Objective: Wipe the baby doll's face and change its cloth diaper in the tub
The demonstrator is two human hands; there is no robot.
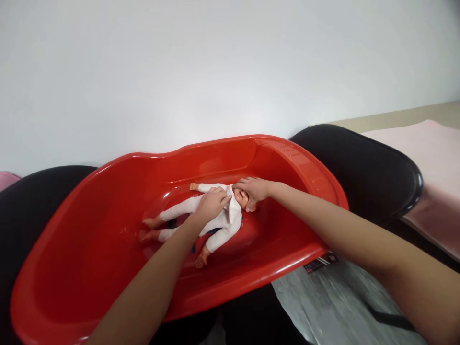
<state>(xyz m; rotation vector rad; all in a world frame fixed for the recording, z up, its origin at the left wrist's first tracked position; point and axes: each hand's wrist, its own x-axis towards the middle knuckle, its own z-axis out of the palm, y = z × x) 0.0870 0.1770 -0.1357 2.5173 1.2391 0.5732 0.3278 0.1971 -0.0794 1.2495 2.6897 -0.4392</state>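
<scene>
A baby doll (223,218) in white clothes lies on its back inside a red plastic baby bathtub (86,254). Its head is to the right and its bare feet point left. My left hand (212,203) is closed at the doll's chest, just below the collar, with the fingertips partly hidden. Over the top of the doll's head (242,197) curls my right hand (256,188), thumb on the near side and fingers across the forehead. The doll's arms stretch out to both sides, one towards me and one towards the wall.
The tub rests across black seats, one at the right (359,167) and a dark one at the left (39,191). Behind stands a white wall (215,72). Pale pink material (424,148) lies at the right, above a grey floor (323,302).
</scene>
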